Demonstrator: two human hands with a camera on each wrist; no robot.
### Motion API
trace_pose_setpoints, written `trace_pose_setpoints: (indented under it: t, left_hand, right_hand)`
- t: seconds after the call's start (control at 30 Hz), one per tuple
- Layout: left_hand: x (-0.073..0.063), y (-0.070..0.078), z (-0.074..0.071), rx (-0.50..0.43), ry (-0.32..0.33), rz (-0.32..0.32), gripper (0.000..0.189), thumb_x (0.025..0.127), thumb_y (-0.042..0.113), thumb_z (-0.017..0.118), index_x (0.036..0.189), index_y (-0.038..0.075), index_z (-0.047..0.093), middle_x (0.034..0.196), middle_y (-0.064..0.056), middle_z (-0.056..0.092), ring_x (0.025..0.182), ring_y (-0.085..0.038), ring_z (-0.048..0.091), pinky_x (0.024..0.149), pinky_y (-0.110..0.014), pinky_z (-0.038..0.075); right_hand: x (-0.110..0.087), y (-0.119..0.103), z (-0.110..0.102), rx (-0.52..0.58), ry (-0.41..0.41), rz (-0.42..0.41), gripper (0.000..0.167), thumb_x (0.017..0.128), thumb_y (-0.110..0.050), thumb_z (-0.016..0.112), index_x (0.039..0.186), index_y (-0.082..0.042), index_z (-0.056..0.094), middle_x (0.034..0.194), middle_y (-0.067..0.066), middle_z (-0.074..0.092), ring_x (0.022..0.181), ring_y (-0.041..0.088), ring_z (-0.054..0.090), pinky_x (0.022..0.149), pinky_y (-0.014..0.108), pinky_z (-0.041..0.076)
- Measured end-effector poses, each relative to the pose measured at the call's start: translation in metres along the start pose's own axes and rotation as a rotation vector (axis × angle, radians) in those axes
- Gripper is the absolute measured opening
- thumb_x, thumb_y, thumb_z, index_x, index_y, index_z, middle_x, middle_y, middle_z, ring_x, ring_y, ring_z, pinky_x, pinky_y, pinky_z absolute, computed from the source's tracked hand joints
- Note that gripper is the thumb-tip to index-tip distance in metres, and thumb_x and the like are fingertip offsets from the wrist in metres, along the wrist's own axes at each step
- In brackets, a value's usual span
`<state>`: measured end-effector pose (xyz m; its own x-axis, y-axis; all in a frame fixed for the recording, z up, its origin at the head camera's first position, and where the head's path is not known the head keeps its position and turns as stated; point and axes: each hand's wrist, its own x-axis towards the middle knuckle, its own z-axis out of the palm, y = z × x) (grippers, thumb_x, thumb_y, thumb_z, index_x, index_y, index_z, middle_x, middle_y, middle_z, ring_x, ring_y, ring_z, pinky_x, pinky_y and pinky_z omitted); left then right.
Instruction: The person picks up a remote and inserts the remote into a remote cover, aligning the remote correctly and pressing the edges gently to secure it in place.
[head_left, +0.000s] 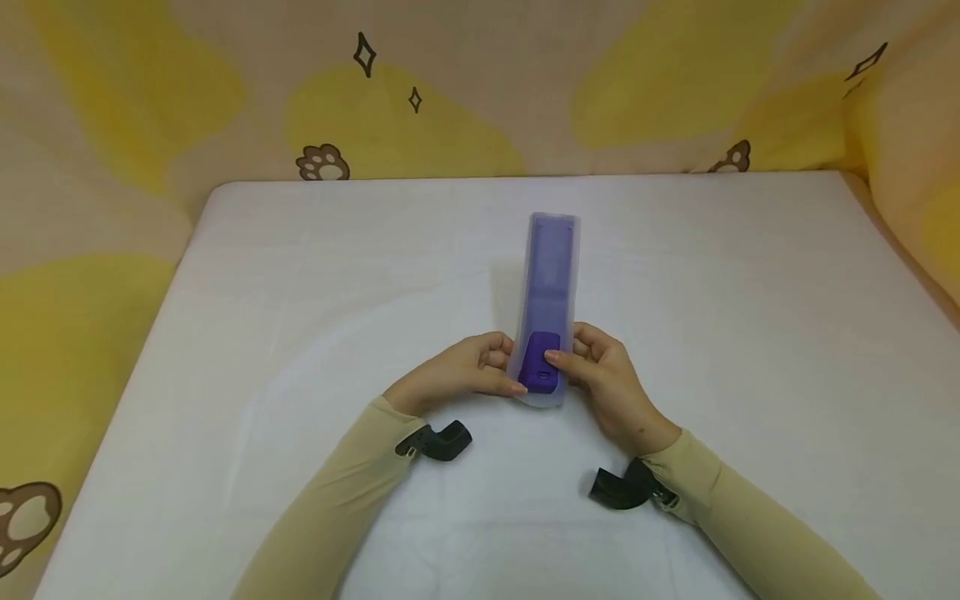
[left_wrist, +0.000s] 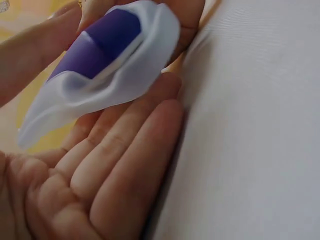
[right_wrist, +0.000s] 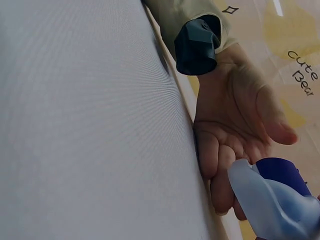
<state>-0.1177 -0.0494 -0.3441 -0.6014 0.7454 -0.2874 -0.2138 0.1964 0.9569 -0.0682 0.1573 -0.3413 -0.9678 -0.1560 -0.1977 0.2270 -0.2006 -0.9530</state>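
Observation:
A long, flat purple case (head_left: 551,258) lies lengthwise in a frosted translucent sleeve (head_left: 538,402), above the middle of the white table. Its near end (head_left: 540,362) shows a darker purple at the sleeve's mouth. From the left, my left hand (head_left: 457,371) holds the sleeve's near corner, thumb at the edge and fingers beneath. My right hand (head_left: 611,387) grips the opposite side, its thumb on the dark purple end. In the left wrist view, the sleeve's loose, wavy rim (left_wrist: 125,80) hangs round the purple end, over the curled left fingers (left_wrist: 135,165).
A white cloth-covered table (head_left: 300,275) spreads around both hands. Behind it hangs a yellow and beige patterned curtain (head_left: 480,100). Black curved wrist pieces (head_left: 447,442) stick out from both beige sleeves.

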Motion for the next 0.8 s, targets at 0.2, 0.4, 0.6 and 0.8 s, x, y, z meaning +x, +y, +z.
trace_pose_setpoints:
  t: [0.2,0.4,0.6,0.8]
  left_hand:
    - [-0.005,-0.002,0.004,0.074,0.043,0.036,0.028,0.081,0.002,0.070,0.095,0.003,0.046,0.071,0.001,0.055,0.063,-0.007,0.050,0.058,-0.019,0.038]
    - [-0.003,-0.004,0.007,0.107,0.074,0.071,0.026,0.081,0.002,0.071,0.090,0.002,0.047,0.068,0.002,0.052,0.059,-0.006,0.046,0.054,-0.018,0.037]
    - [-0.004,-0.002,0.009,0.105,0.088,0.074,0.025,0.081,0.001,0.071,0.088,0.002,0.046,0.066,0.002,0.052,0.058,-0.006,0.045,0.053,-0.018,0.036]
    - [-0.003,-0.001,0.010,0.091,0.097,0.081,0.023,0.080,-0.001,0.071,0.091,-0.001,0.050,0.069,0.002,0.058,0.060,-0.005,0.050,0.053,-0.018,0.040]
  right_hand:
    - [0.001,0.001,0.002,0.019,0.015,-0.005,0.030,0.089,0.002,0.058,0.117,0.003,0.050,0.099,0.002,0.070,0.091,0.013,0.065,0.075,0.025,0.054]
    - [0.001,0.000,0.002,0.032,0.006,-0.019,0.028,0.088,0.002,0.058,0.116,0.002,0.051,0.098,0.001,0.069,0.089,0.011,0.065,0.075,0.024,0.053]
    - [0.001,0.001,0.001,0.029,-0.046,-0.024,0.037,0.087,0.003,0.059,0.122,0.002,0.045,0.108,0.003,0.066,0.099,0.016,0.063,0.085,0.027,0.051]
    - [0.002,0.003,0.001,0.042,-0.060,-0.027,0.040,0.085,0.004,0.059,0.121,-0.002,0.044,0.107,0.003,0.066,0.097,0.016,0.064,0.084,0.028,0.052]
